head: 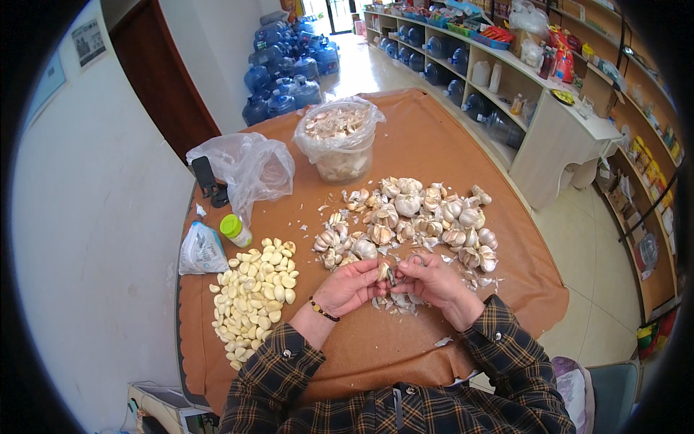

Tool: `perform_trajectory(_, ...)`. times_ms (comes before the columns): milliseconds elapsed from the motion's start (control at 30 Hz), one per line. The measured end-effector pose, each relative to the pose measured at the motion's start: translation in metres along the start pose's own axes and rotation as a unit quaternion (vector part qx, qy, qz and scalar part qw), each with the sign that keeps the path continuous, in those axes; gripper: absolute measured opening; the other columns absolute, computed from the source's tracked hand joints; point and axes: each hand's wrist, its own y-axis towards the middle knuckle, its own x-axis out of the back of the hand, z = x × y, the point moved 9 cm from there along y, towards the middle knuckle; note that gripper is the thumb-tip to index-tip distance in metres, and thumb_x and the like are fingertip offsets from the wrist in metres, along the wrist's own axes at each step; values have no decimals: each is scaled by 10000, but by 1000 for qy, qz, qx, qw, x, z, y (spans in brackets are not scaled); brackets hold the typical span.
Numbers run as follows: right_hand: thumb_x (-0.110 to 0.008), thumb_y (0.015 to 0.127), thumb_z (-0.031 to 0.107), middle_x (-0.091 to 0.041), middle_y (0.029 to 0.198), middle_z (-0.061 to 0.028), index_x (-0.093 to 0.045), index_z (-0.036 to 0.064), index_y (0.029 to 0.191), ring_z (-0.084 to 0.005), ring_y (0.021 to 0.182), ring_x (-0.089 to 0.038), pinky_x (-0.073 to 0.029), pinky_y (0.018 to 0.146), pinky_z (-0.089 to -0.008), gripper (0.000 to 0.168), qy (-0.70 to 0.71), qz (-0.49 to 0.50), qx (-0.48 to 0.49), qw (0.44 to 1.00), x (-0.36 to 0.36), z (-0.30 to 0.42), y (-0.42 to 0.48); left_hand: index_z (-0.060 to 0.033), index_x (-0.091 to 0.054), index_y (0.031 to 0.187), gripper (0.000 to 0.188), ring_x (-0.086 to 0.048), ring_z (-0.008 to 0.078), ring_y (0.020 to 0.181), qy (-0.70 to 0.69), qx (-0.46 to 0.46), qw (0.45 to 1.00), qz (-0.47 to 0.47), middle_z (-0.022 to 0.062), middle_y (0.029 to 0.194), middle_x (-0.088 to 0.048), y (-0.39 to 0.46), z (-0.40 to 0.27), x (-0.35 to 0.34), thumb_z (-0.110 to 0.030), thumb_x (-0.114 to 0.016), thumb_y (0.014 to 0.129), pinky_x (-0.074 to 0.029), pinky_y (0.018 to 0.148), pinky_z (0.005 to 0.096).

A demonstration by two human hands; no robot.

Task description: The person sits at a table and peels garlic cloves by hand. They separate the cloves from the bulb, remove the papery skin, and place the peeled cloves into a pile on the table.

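My left hand [349, 287] pinches a garlic clove [383, 270] between thumb and fingers. Against its right side, my right hand [434, 282] grips a small metal tool [393, 275] with a ring handle, likely scissors; the fingers hide much of it. Just beyond both hands lies a heap of unpeeled garlic bulbs [407, 205], some broken into cloves. Loose papery garlic skins [404, 305] are scattered under and beside the right hand. To the left of my left wrist spreads a pile of peeled garlic cloves [255, 298].
A lined plastic bucket [344, 163] of garlic skins stands at the back of the brown-covered table [434, 130]. At left are a crumpled plastic bag [255, 163], black phone stand [206, 179], green-lidded container [236, 230] and white-and-blue packet [203, 249]. Shelving [531, 108] runs along the right.
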Motion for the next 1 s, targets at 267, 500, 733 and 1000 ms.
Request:
perform_trajectory(267,-582,866,146,-611,813,-44,-593,-25,879,-117,720,-594,-511,668,-245,171,-246,-35,171,953,3,27,-5,-32,-505,1139,251,-546,126,833,-69,-77,993,-49,49,983,-578,1,-12,-1,-82,-498,893,-460,741,245)
perform_trajectory(500,-587,867,149,-620,843,-44,-613,-15,897,-80,732,-576,-482,666,-221,168,-93,-50,147,983,4,19,-2,-15,-509,1098,211,-549,112,809,167,-188,961,-114,52,939,-589,-4,-28,3,-35,-486,889,-454,736,229)
perform_trajectory(733,-624,800,68,-629,892,-91,-585,-24,876,-180,793,-600,-489,691,-299,126,-429,-59,351,831,-29,58,-28,3,-534,1080,204,-556,92,806,271,-220,920,-176,49,936,-596,-13,-38,-17,-78,-496,897,-461,688,206)
perform_trajectory(1000,-623,683,-20,-597,1024,-134,-577,-9,806,-291,891,-580,-491,737,-350,132,-632,20,468,617,-75,55,-50,23,-558,1080,242,-571,85,775,264,-120,944,-159,46,896,-615,-11,-30,-8,-93,-557,868,-468,682,205)
